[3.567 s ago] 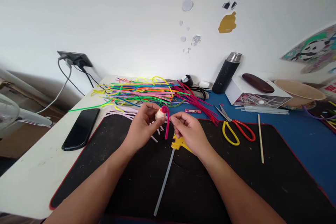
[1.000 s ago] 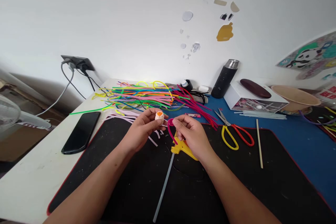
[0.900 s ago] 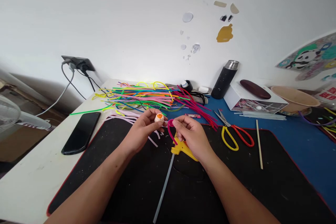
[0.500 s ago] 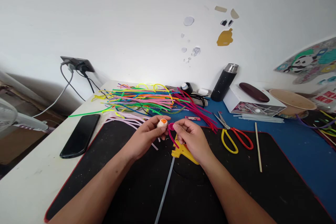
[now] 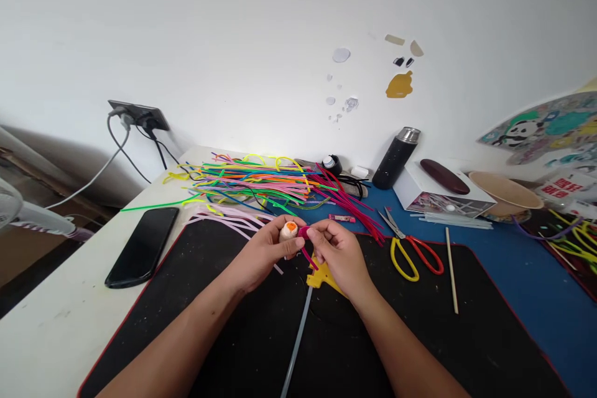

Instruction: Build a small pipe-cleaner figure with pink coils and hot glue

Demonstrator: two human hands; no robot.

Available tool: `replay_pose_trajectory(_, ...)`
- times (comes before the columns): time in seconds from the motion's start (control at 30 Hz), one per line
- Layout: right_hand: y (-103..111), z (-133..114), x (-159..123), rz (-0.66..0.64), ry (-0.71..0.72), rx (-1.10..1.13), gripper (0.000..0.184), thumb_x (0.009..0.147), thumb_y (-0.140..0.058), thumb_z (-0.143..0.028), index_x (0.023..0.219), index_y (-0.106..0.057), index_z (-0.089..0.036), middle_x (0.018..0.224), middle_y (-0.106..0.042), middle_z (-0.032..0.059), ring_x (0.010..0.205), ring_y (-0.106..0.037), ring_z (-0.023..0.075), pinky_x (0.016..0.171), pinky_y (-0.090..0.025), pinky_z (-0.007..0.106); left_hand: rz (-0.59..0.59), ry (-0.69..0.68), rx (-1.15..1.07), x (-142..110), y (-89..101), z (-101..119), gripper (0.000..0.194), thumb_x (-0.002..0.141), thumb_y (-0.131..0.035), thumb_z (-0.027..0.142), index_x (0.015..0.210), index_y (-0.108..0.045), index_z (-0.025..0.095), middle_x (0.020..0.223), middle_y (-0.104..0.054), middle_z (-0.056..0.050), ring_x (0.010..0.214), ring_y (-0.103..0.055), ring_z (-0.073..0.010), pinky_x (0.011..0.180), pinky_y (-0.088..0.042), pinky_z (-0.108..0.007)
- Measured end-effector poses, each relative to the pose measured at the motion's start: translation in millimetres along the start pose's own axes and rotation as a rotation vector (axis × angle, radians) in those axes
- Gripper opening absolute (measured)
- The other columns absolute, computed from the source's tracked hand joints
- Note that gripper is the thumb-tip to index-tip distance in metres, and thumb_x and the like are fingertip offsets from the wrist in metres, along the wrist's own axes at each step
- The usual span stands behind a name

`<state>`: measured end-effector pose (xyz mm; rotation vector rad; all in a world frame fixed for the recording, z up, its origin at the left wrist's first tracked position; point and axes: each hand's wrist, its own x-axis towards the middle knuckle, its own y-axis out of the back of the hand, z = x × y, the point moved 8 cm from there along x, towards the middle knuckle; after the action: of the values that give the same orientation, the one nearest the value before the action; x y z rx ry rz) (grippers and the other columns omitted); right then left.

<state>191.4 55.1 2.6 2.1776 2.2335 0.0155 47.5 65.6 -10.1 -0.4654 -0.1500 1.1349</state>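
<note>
My left hand [image 5: 269, 249] is closed round a small white fuzzy roll with an orange centre [image 5: 290, 232], which looks wound from pipe cleaner. Pinched in my right hand [image 5: 338, 255] is a magenta pipe cleaner [image 5: 308, 256], coiled at the top with a tail hanging down. The two hands are close together, and the left thumb reaches the magenta coil. Below the right hand lies a yellow glue gun [image 5: 321, 278], partly covered by it. A translucent glue stick [image 5: 297, 342] sticks out of its back toward me.
Behind the hands spreads a pile of coloured pipe cleaners [image 5: 261, 177]. Scissors [image 5: 398, 236] and a wooden stick [image 5: 451, 270] lie right on the black mat [image 5: 420, 329]. A phone [image 5: 142, 245] is at left. A black thermos [image 5: 396, 158], white box [image 5: 420, 189] and bowl [image 5: 506, 193] stand back right.
Magenta coil, earlier against the white roll's orange top, came away in my right hand. The hands have since drawn together, left thumb now at the coil. The camera view has shifted slightly.
</note>
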Motion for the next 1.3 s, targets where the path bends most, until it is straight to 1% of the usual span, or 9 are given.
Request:
replay_pose_trajectory(0.17, -1, -3, 0, 0.020, 0.013, -0.012, 0.042, 0.089, -0.076, -0.061, 0.083, -0.070, -0.020, 0.055, -0.051, -0.0061, 0.049, -0.045, 0.0125, 0.050, -0.036, 0.026, 0.010, -0.015, 0.061, 1, 0.8, 1, 0.043, 0.076, -0.094, 0.049, 0.096, -0.071, 0.019, 0.076, -0.054, 0.003, 0.066, -0.044, -0.0115, 0.060, -0.036, -0.026)
replay_pose_trajectory(0.3, -1, -9, -1, 0.013, 0.037, -0.057, 0.041, 0.089, -0.076, -0.060, 0.084, -0.072, -0.020, 0.057, -0.052, -0.0051, 0.052, -0.046, 0.0135, 0.053, -0.038, 0.027, 0.047, -0.008, 0.066, 1, 1.9, 3, 0.042, 0.072, -0.095, 0.047, 0.087, -0.068, 0.019, 0.068, -0.052, 0.004, 0.062, -0.043, -0.0118, 0.058, -0.033, -0.026)
replay_pose_trajectory(0.47, 19, -11, -6, 0.033, 0.046, -0.184, 0.037, 0.094, -0.071, -0.058, 0.096, -0.076, -0.021, 0.066, -0.060, -0.0016, 0.057, -0.055, 0.0169, 0.057, -0.044, 0.030, 0.073, -0.009, 0.032, 2, 4.5, 5, 0.039, 0.073, -0.092, 0.047, 0.087, -0.068, 0.019, 0.065, -0.054, 0.004, 0.059, -0.043, -0.0124, 0.057, -0.031, -0.027)
replay_pose_trajectory(0.6, 47, -13, -22, 0.046, 0.092, -0.483, 0.025, 0.096, -0.070, -0.046, 0.104, -0.078, -0.024, 0.079, -0.069, 0.0018, 0.070, -0.063, 0.0206, 0.066, -0.049, 0.033, 0.147, -0.100, 0.092, 4, 17.4, 8, 0.038, 0.078, -0.088, 0.049, 0.082, -0.064, 0.020, 0.066, -0.051, 0.004, 0.060, -0.041, -0.0119, 0.058, -0.030, -0.027)
replay_pose_trajectory(0.7, 56, -14, -38, 0.004, 0.123, -0.740, 0.024, 0.096, -0.072, -0.040, 0.115, -0.075, -0.025, 0.090, -0.071, 0.0029, 0.085, -0.067, 0.0233, 0.080, -0.053, 0.037, 0.198, -0.181, 0.160, 5, 25.9, 11, 0.035, 0.083, -0.086, 0.048, 0.085, -0.063, 0.020, 0.070, -0.050, 0.005, 0.061, -0.040, -0.0115, 0.059, -0.031, -0.026)
replay_pose_trajectory(0.87, 43, 1, -58, -0.187, 0.066, -1.131, 0.045, 0.092, -0.082, -0.033, 0.134, -0.070, -0.023, 0.116, -0.072, 0.0102, 0.111, -0.069, 0.0326, 0.095, -0.052, 0.045, 0.188, -0.208, 0.148, 8, 26.9, 10, 0.034, 0.085, -0.085, 0.048, 0.088, -0.064, 0.021, 0.069, -0.049, 0.005, 0.061, -0.039, -0.0114, 0.058, -0.030, -0.026)
replay_pose_trajectory(0.97, 32, 9, -61, -0.246, 0.056, -1.287, 0.046, 0.091, -0.083, -0.031, 0.135, -0.070, -0.024, 0.120, -0.073, 0.0118, 0.112, -0.070, 0.0354, 0.096, -0.052, 0.046, 0.184, -0.212, 0.156, 9, 26.5, 9, 0.037, 0.083, -0.085, 0.050, 0.090, -0.065, 0.021, 0.068, -0.049, 0.006, 0.060, -0.039, -0.0114, 0.058, -0.029, -0.026)
replay_pose_trajectory(1.13, 27, 12, -56, -0.259, 0.004, -1.320, 0.037, 0.093, -0.076, -0.026, 0.130, -0.071, -0.022, 0.118, -0.075, 0.0119, 0.105, -0.075, 0.0327, 0.085, -0.053, 0.039, 0.185, -0.217, 0.168, 11, 28.9, 8, 0.040, 0.081, -0.086, 0.052, 0.089, -0.063, 0.021, 0.066, -0.048, 0.006, 0.058, -0.039, -0.0115, 0.058, -0.029, -0.026)
replay_pose_trajectory(1.3, 42, 13, -51, -0.168, -0.083, -1.102, 0.031, 0.090, -0.070, -0.019, 0.121, -0.073, -0.023, 0.107, -0.081, 0.0079, 0.095, -0.077, 0.0285, 0.078, -0.048, 0.034, 0.203, -0.230, 0.235, 10, 31.0, 9, 0.040, 0.081, -0.084, 0.054, 0.088, -0.064, 0.021, 0.068, -0.050, 0.005, 0.060, -0.040, -0.0122, 0.060, -0.030, -0.026)
